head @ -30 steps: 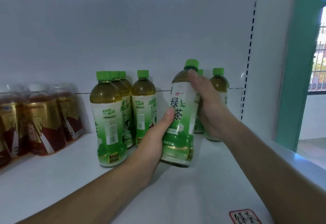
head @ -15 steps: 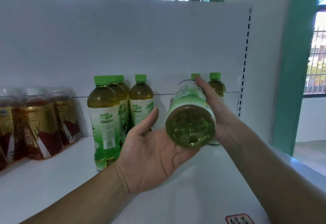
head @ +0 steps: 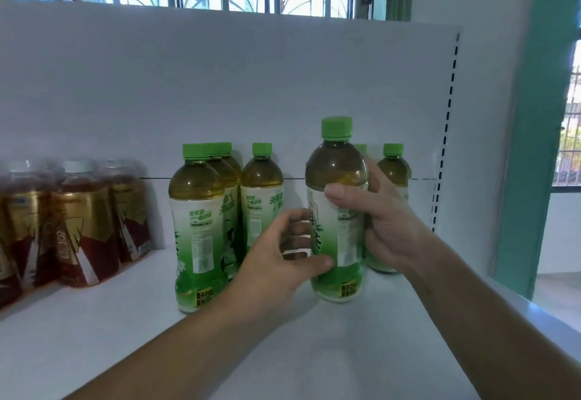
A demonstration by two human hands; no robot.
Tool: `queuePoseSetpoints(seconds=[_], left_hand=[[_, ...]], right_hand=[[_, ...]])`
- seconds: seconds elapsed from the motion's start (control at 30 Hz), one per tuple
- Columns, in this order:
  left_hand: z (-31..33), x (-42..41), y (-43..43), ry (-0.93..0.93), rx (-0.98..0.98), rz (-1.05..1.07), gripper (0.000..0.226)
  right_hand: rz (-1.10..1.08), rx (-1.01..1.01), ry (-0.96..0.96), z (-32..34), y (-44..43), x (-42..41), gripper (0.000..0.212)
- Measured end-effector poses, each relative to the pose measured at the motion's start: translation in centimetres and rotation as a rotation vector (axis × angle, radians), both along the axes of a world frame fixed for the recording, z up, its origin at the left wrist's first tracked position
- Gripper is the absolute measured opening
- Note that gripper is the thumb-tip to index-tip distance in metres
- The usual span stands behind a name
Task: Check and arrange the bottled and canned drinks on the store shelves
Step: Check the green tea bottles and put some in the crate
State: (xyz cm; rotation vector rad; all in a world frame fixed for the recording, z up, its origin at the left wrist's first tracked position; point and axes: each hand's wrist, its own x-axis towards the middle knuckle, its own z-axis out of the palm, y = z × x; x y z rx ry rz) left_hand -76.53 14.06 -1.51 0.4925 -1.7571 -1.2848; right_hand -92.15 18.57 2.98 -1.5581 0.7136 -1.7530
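Note:
A green tea bottle (head: 341, 226) with a green cap stands upright at the middle of the white shelf (head: 157, 346). My right hand (head: 383, 220) grips its upper body from the right, thumb across the front. My left hand (head: 276, 264) curls round its lower left side, thumb on the label. Whether its base touches the shelf I cannot tell. Left of it stand several more green tea bottles (head: 196, 226) in rows. Another two (head: 394, 173) stand behind my right hand, partly hidden.
Shrink-wrapped packs of red and gold tea bottles (head: 78, 223) fill the shelf's left side. The white back panel (head: 220, 91) ends in a slotted upright (head: 446, 135) at the right. The shelf's front corner (head: 540, 311) lies at the right.
The bottle was tipped with its base towards me half a second ago; now it is upright again. My left hand went from an open palm under it to curling round its side.

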Motion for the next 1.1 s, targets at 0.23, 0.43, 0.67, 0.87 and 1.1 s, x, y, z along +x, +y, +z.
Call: queuePoseSetpoints(seconds=[0.23,0.43,0.67,0.87,1.1], left_hand=[[0.4,0.9,0.1,-0.007,-0.187,0.118,0.055],[2.6,4.0,0.1,0.166,-0.55,0.371,0.045],[2.5,10.2,-3.5,0.149,-0.668,0.606,0.059],[1.0,11.6,-4.2,0.068,-0.044,0.312,0.06],[0.1,12.1,-4.7,0.057,-0.023,0.232,0.074]], right_hand=[[-0.152,0.048,0.066,-0.3,-0.1,1.1,0.052],[-0.279,0.232,0.249,0.4,-0.2,4.0,0.071],[-0.421,0.54,0.577,1.5,2.0,4.4,0.089],[-0.523,0.653,0.688,-0.7,2.8,7.1,0.038],[-0.663,0.65,0.546,-1.7,0.4,11.3,0.046]])
